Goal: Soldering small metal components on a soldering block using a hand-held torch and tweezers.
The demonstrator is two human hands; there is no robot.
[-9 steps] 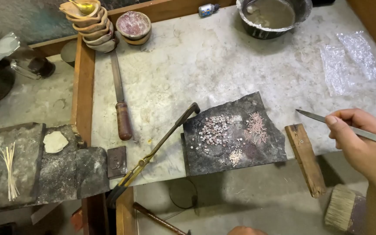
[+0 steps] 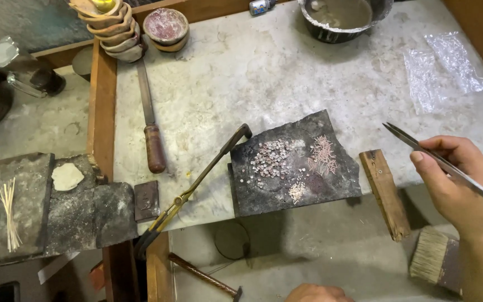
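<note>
Right hand at the right edge of the view, fingers curled narrow around a pair of long metal tweezers — pinched between thumb and forefinger, tips pointing up and to the left, in the air above the bench and touching nothing.

Just left of the hand, a short wooden block lies along the bench's front edge. Below the hand, a flat bristle brush sits off the bench edge on a lower level.

Further left, well apart from the tweezer tips, a dark slate slab overhangs the front edge; on it lie a patch of small pale round pieces, a tuft of thin pinkish wire bits and a small pale heap. A brass-coloured torch leans against the slab's left corner.

Open room — bare grey benchtop above the slab and up-left of the hand. A crumpled clear plastic bag lies straight above the hand.

Left hand only just shows at the bottom edge, knuckles alone; cannot tell its grip.
</note>
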